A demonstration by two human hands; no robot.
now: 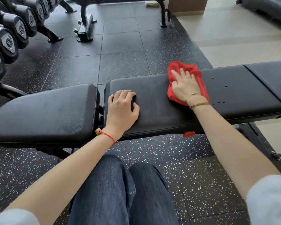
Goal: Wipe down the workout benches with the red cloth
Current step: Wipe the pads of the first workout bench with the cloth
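R hand (184,87) flat on cloth (199,77)

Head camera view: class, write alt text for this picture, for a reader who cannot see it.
A person's right hand presses a red cloth flat on a black padded workout bench, while the left hand rests on the same pad with fingers curled. Dumbbells line a rack at the upper left, over speckled rubber flooring.
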